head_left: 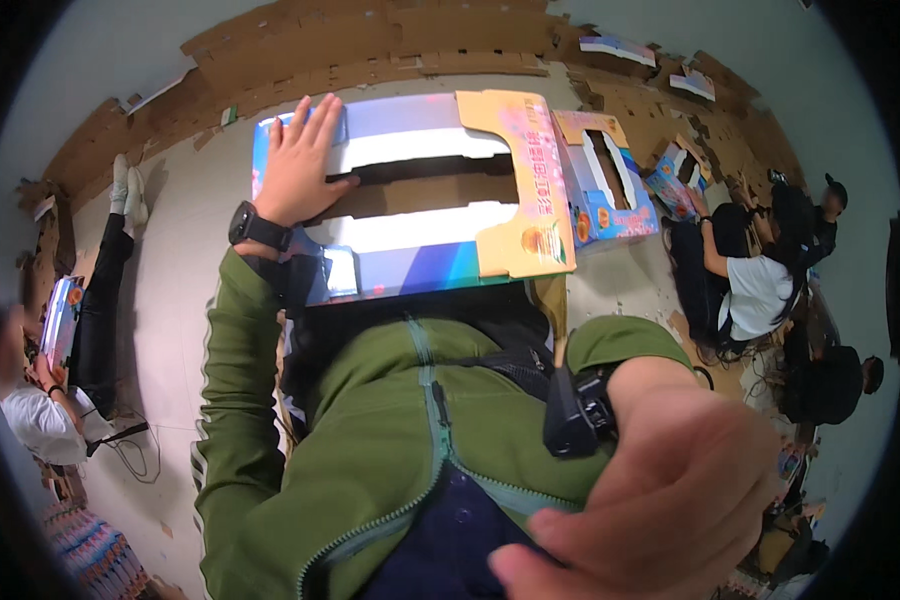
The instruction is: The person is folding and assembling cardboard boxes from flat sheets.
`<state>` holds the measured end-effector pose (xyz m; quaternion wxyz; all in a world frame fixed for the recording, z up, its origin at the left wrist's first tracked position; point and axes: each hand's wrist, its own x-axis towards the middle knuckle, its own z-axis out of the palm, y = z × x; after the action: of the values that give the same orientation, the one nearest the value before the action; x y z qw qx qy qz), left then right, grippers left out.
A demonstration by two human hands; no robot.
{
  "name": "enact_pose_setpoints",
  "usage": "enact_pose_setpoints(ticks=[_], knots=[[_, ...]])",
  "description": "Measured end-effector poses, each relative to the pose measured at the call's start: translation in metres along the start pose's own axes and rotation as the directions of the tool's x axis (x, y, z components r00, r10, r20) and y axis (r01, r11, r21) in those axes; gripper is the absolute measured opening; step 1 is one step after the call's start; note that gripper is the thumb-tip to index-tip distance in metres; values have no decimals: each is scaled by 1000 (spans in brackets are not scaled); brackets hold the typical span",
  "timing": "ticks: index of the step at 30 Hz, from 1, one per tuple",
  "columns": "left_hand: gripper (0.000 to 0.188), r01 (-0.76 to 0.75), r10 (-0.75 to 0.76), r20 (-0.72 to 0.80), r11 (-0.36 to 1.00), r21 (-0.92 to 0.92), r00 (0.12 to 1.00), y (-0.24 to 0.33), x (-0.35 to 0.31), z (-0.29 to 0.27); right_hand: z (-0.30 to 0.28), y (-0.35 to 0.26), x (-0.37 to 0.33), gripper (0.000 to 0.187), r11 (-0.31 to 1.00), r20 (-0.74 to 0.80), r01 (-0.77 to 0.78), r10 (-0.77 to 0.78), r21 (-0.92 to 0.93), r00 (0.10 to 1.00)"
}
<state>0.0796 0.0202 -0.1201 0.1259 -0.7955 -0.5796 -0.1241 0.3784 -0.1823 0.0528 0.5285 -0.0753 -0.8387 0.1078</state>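
Note:
A printed cardboard box (pixel 410 268) in purple, blue and yellow lies across my lap. Its long opening shows a brown inside between two white flaps. My left hand (pixel 300 165) rests on the box's left end with the fingers spread, and a dark watch sits on that wrist. Close to the camera at the lower right is my right hand (pixel 670 480), raised off the box. Its fingers are bent, two fingertips stand apart, and I see nothing between them. A black device (pixel 577 412) is strapped at the right wrist.
A similar printed box (pixel 608 180) lies on the floor just right of mine. Brown cardboard (pixel 300 50) lines the far wall. One person (pixel 45 410) sits at the left holding a printed box; others (pixel 750 290) sit at the right. Stacked printed pieces (pixel 95 550) lie lower left.

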Motion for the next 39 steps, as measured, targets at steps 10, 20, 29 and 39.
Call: enact_pose_setpoints(ticks=[10,20,29,39], knots=[[101,-17,22,37,992,-129,999,-13,9,0,-8,160,-82,66,879,489,-160,391,-449,780],[111,-41,45,74,998,-54,996,-8,13,0,56,168,-125,98,818,420,-215,477,-534,772],[87,-29,89,256,973,-230,963,-30,27,-52,-3,212,-116,94,680,399,-217,625,-700,671],[72,607,212,716,406,-684,665,0,4,-8,0,173,-112,44,706,146,-631,696,-323,703]])
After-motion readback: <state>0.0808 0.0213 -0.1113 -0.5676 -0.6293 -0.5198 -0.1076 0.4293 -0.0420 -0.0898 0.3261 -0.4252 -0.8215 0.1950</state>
